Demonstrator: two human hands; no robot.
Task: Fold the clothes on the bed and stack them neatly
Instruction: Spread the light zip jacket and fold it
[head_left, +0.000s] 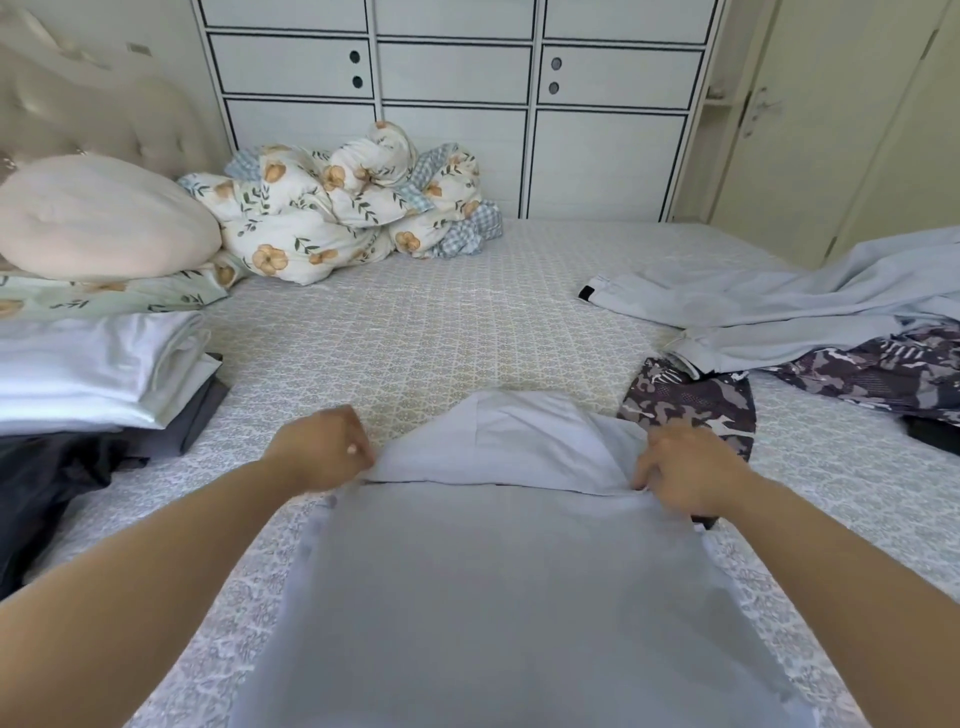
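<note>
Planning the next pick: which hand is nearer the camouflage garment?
Right. The right hand holds the pale blue garment's edge beside the camouflage garment, nearly touching it. The left hand has its grip on the opposite edge, across the garment's width.

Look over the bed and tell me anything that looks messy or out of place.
The floral duvet is bunched in a heap at the head of the bed. On the right, a pale garment lies sprawled over a crumpled camouflage garment. The folded stack on the left looks tidy. Both hands grip the light blue garment mid-fold.
</note>
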